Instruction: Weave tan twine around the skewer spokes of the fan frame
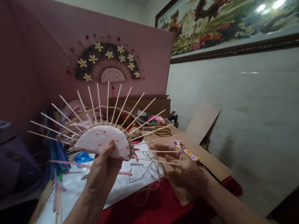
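Observation:
My left hand (105,165) grips a half-round fan piece (100,140) from below, the thumb pressed on its pink, red-flecked face. Thin wooden sticks (111,102) fan out from its curved edge, where twine is woven in a band (128,140). A loose strand of twine arcs between the sticks farther out. My right hand (183,162) is behind the lowest sticks on the right, fingers curled around the twine (151,159), which hangs in loops towards the table. Part of its grip is hidden by the sticks.
A finished-looking fan with white flowers (109,55) hangs on the pink board. White paper (76,202), loose sticks (32,223), a blue plastic piece (83,157), cardboard (207,155) and a flower-patterned strip (186,151) lie on the red-covered table (130,221). A lidded bin (3,157) stands left.

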`<state>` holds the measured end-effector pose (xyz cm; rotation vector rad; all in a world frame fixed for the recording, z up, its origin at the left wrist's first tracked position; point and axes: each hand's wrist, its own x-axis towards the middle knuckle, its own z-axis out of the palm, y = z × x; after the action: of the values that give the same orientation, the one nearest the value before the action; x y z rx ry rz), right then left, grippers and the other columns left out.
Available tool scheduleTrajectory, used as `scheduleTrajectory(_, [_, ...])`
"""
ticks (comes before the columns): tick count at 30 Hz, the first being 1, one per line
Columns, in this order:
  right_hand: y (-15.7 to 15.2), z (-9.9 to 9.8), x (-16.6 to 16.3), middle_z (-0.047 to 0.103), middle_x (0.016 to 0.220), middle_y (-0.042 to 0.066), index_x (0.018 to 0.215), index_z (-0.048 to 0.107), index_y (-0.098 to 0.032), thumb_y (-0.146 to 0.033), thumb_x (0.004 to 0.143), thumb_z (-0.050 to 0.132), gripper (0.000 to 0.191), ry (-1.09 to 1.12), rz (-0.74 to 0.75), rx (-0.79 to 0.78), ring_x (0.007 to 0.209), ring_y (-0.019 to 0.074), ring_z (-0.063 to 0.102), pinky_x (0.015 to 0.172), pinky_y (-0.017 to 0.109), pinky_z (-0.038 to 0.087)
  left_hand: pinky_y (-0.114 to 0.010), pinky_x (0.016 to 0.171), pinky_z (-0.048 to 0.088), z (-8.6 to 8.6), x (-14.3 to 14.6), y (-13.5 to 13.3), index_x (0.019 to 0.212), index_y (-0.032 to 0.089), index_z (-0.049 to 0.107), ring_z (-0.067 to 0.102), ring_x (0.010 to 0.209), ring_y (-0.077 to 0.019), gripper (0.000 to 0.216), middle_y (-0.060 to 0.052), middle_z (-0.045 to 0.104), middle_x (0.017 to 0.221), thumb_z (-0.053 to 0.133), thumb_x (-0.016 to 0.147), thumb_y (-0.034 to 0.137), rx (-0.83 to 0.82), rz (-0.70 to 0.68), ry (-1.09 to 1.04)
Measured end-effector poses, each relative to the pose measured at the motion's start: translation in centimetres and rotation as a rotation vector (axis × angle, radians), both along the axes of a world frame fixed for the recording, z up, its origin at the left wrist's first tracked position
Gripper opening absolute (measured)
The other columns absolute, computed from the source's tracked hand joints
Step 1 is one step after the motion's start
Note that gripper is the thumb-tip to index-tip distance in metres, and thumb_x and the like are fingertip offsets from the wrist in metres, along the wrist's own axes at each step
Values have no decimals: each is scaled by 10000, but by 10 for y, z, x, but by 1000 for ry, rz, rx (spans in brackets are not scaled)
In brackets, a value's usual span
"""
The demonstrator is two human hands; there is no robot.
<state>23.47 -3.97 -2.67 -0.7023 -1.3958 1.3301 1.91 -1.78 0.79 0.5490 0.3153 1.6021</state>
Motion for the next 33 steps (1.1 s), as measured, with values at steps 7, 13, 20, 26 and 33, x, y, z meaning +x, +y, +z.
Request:
scheduleTrajectory(7, [6,-3,-13,677,858,52,959,636,-172,-283,670,724,322,373,280,-193,821,178,632,893,384,428,-243,668,566,-3,-2,-2,860,139,637,659,674,-115,184,-21,697,730,490,826,32,-46,-39,-21])
scheduleTrajectory(13, [10,-5,-24,579,631,-20,821,624,-164,-133,679,725,177,458,267,-310,521,57,527,449,139,402,-224,608,568,-6,0,-1,789,114,632,656,637,-116,144,-29,706,720,522,801,21,-98,-51,-38])
scheduleTrajectory(20, [11,-13,-28,578,683,-28,749,652,-176,-111,586,786,221,548,171,-300,501,21,475,376,83,320,-212,595,564,-5,2,-3,802,113,634,653,620,-111,120,-30,708,714,549,789,30,-114,-54,-42])
scheduleTrajectory(26, [8,-8,-30,540,632,-32,699,668,-171,-131,570,785,179,545,139,-315,492,26,455,358,85,306,-224,627,565,-7,2,-2,810,112,637,653,636,-114,115,-33,708,730,556,784,34,-106,-60,-1])
scheduleTrajectory(33, [10,-12,-32,534,618,-33,677,680,-160,-119,566,778,153,516,137,-295,454,12,408,364,94,311,-222,634,565,-9,4,-1,813,113,636,656,651,-125,97,-33,711,746,604,751,47,-96,-60,8])
